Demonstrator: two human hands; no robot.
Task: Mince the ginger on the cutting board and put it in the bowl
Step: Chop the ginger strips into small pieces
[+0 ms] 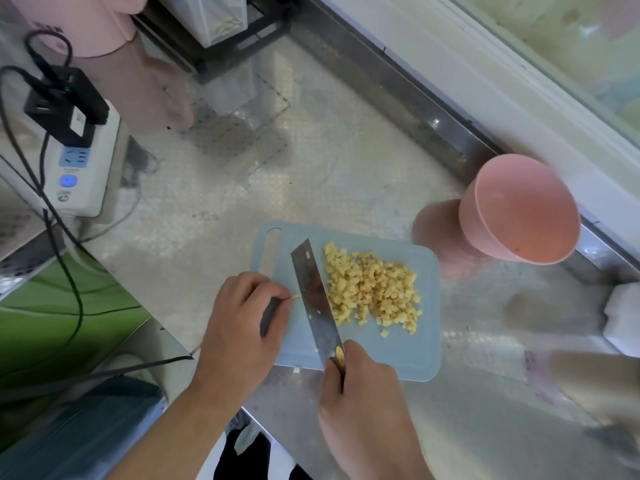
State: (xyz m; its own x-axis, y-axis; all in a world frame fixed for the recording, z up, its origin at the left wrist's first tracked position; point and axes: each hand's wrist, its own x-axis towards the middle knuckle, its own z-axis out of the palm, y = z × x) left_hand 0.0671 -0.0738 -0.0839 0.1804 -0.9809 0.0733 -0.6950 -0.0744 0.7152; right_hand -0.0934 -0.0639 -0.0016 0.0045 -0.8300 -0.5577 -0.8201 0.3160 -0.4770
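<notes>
A pile of small yellow ginger cubes (pixel 372 289) lies on the pale blue cutting board (pixel 408 348). My right hand (pixel 360 393) grips the handle of a cleaver (pixel 317 299), whose blade stands on the board just left of the pile. My left hand (pixel 247 313) sits at the board's left edge with curled fingers, pinching a thin sliver of ginger (pixel 295 296) against the blade's left side. The pink bowl (pixel 523 209) stands empty, beyond the board's far right corner. A few stray bits lie near the board's front edge.
A white power strip (pixel 81 168) with black plugs and cables sits at the left. A pink appliance (pixel 86 26) and a black rack (pixel 221 46) stand at the back. The steel counter's raised edge (pixel 433 109) runs behind the bowl. A white object (pixel 623 317) lies at the right.
</notes>
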